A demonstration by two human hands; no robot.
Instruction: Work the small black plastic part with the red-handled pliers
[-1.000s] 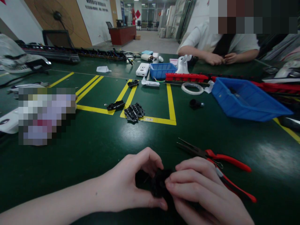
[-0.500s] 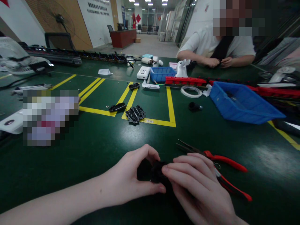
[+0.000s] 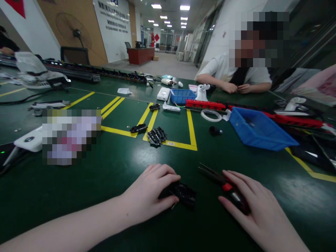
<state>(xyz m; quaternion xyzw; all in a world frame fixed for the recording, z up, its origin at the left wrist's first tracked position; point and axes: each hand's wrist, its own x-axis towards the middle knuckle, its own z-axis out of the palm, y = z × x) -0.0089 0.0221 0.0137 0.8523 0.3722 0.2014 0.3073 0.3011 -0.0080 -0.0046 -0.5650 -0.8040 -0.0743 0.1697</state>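
Observation:
My left hand (image 3: 154, 192) grips a glossy black plastic part (image 3: 186, 194) low over the table, between its thumb and fingers. Further right, my right hand (image 3: 252, 206) is closed around the red handles of needle-nose pliers (image 3: 214, 175). Their jaws point up and to the left, and the palm hides most of the handles. Ahead of my hands lie some similar black pieces: a ribbed pair (image 3: 156, 135), a long one (image 3: 139, 128) and a small one (image 3: 154, 107).
A blue bin (image 3: 259, 131) stands at the right, with a roll of white tape (image 3: 211, 115) and a black cylindrical piece (image 3: 215, 131) beside it. Red strips (image 3: 204, 104) cross the back. Opposite sits a person (image 3: 236, 78). At left is a white device (image 3: 28, 139).
My right hand has left the black part and moved right onto the pliers, whose handles are now mostly covered. My left hand keeps the part. The view has tilted up.

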